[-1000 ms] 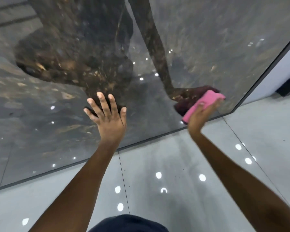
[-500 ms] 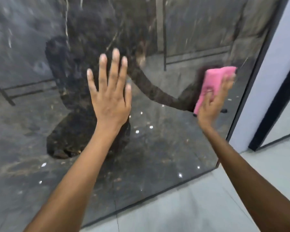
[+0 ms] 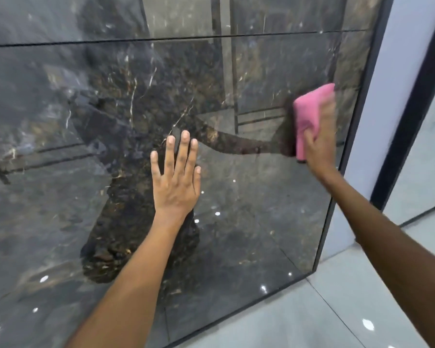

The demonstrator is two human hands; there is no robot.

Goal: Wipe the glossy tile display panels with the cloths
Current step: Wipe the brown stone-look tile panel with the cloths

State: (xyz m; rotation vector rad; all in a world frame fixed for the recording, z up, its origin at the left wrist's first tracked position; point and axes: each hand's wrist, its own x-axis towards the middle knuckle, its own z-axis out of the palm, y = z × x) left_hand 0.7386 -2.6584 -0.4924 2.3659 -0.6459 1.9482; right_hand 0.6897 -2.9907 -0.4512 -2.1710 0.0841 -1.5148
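Climbing since: pink cloth point(image 3: 312, 114) (right hand point(image 3: 319, 144))

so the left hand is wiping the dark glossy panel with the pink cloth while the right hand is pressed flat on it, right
Not quite: the hands are swapped. In the head view the right hand holds the pink cloth against the dark glossy panel near its right edge, while the left hand lies flat on the panel with fingers straight and holds nothing.

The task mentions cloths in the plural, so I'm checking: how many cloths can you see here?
1. A pink cloth is held by the right hand against the dark glossy panel near its right edge. The left hand holds none; others may be out of view.
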